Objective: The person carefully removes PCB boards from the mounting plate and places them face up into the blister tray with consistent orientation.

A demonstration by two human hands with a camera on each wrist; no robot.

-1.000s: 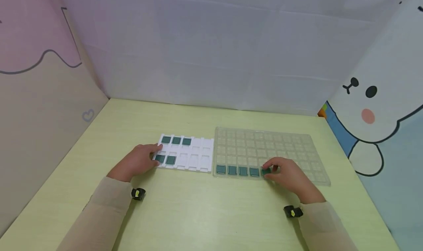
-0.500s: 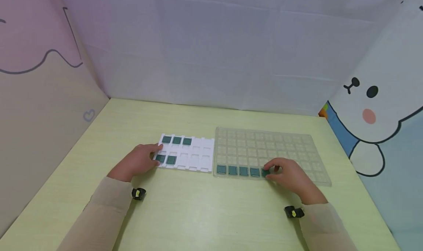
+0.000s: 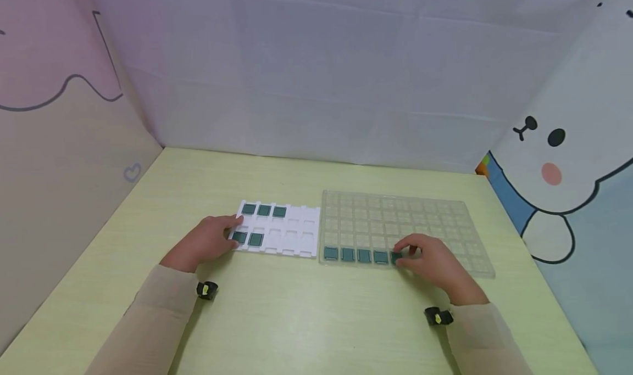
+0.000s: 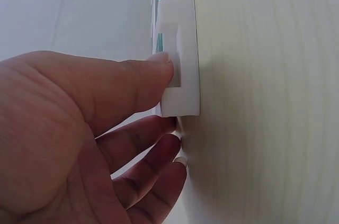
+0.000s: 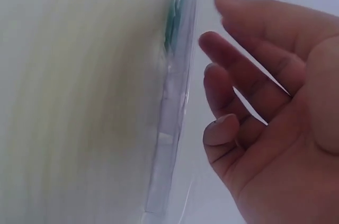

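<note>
Green chips [image 3: 364, 256] lie as they did half a second ago: five in the white tray [image 3: 292, 239] left of the frame's centre, five along the lower edge of the clear tray [image 3: 389, 214] right of it. Both hands have barely shifted. The left hand [image 3: 210, 240] pinches the white tray's left end. The right hand [image 3: 431, 259] curves over the rightmost chip [image 3: 395, 257], thumb and forefinger slightly parted; whether they grip it, I cannot tell.

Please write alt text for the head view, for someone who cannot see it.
A person's right hand is at a green chip, in line with four others in a clear tray; the left hand grips a white tray holding five more, on a pale table.
</note>
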